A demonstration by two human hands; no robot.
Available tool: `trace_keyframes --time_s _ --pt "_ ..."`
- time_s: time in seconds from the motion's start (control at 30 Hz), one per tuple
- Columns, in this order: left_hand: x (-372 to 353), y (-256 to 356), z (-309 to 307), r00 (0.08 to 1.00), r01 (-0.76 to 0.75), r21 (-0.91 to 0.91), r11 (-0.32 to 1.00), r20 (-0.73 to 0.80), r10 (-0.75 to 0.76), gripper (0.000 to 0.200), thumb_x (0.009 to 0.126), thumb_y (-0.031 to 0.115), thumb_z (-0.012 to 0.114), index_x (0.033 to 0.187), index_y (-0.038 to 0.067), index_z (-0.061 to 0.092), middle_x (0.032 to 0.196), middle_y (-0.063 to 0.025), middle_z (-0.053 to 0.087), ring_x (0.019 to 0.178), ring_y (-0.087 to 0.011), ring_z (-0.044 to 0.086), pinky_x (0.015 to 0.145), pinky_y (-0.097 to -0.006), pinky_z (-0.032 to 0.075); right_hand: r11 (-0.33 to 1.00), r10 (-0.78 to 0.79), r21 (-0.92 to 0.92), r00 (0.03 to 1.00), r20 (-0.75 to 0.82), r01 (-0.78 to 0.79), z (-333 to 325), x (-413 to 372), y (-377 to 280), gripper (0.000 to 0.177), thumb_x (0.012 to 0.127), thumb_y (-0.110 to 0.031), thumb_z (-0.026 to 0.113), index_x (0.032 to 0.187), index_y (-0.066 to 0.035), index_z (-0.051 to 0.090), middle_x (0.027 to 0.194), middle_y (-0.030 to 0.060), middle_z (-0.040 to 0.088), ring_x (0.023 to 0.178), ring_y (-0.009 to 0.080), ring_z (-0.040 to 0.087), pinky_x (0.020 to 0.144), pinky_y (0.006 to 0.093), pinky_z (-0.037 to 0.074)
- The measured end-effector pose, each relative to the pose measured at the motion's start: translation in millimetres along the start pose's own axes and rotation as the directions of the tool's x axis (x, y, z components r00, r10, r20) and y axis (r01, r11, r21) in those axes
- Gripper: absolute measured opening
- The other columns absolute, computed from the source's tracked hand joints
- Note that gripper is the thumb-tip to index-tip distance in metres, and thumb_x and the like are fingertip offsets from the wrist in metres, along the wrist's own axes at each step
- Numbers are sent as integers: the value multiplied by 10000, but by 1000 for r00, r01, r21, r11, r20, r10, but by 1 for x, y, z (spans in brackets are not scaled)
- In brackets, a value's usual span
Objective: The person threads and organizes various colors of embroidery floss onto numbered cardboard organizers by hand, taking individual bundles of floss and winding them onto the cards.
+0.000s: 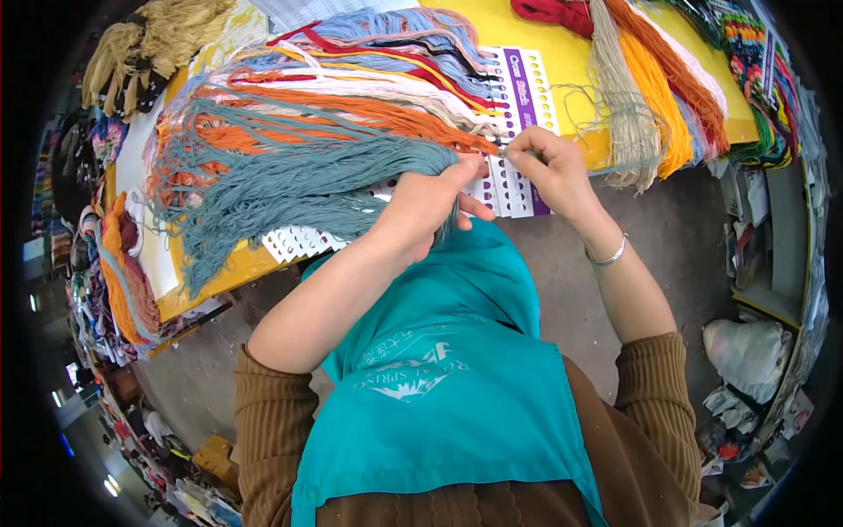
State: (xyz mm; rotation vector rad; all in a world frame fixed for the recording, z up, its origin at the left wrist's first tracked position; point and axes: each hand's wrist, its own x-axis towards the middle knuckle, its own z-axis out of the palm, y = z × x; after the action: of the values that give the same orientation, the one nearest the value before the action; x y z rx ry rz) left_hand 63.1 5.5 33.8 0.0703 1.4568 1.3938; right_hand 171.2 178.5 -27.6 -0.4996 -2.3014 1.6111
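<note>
Your left hand (430, 198) is wrapped around one end of the teal bundle (316, 171), apparently to keep its many strands together. Your right hand (553, 171) has thumb and forefinger pinched at the holes of the card (516, 88); whether a strand lies between them is too small to tell. That bundle crosses the near left of the counter (575, 75), soft and matte, fanning into loose, stringy ends. Flat and stiff, the card is white with a purple band and rows of round holes, which probably keep the colours apart. Just beyond the teal lies orange thread (430, 130), then blue thread (351, 37) farther back. Off to the right, a coarse beige hank (619, 105) and a smoother yellow hank (672, 132) droop over the counter's edge.
</note>
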Motion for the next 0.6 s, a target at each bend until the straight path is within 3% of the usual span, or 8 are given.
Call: trace_keyframes --time_s 0.13,0.23,0.33,0.6 --pt "13 -7 1 999 -32 61 998 35 30 397 949 258 586 1242 -9 576 1083 -114 654 647 -105 578 535 -246 419 990 66 123 997 28 -69 -3 1 2 66 878 -82 624 873 -18 605 764 10 622 681 54 521 619 236 444" --pt "21 -11 7 996 -56 262 963 75 38 334 926 199 609 1184 -13 588 908 -66 639 578 -88 558 476 -240 395 993 58 98 998 27 -61 -1 0 4 70 869 -83 625 889 -18 609 765 2 616 680 47 513 616 234 443" --pt "30 -17 13 984 -176 260 949 76 162 259 899 144 632 1098 -17 589 759 -25 583 514 -75 526 423 -233 367 988 60 143 998 20 -62 -1 -1 1 77 860 -82 629 891 -14 612 764 -15 613 677 31 506 607 221 435" --pt "35 -13 9 990 -140 198 970 46 134 226 885 75 590 1084 -31 569 758 -56 597 485 -93 520 414 -241 381 996 63 70 997 -38 -61 2 -3 -2 59 846 -46 636 878 -1 613 742 -31 609 643 2 494 554 181 397"
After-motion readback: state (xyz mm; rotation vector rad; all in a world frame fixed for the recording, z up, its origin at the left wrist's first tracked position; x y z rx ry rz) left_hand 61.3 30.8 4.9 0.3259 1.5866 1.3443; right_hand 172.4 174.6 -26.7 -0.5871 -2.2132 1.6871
